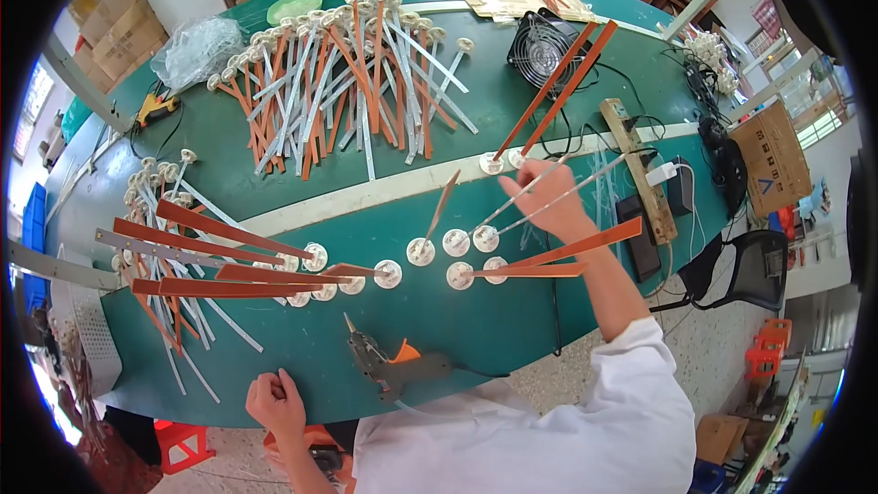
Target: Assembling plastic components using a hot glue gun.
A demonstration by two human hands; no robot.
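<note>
- Right hand [549, 197], right of centre in the frame, is pinched shut on a couple of thin grey-white strips with round white disc ends [521, 209]; the discs sit on the green oval surface [302, 348] just left of the hand.
- Left hand [274, 402], bottom left, is curled into a fist at the surface edge; can't tell if it holds anything.
- The grey and orange hot glue gun [389, 368] lies at the bottom centre, near the edge.
- 2 long orange-brown flat strips [558, 82] lean up toward the small black fan [541, 44], upper right.
- My take: grip the strips close to the discs so they don't flex, and keep them clear of the neighbouring row.
</note>
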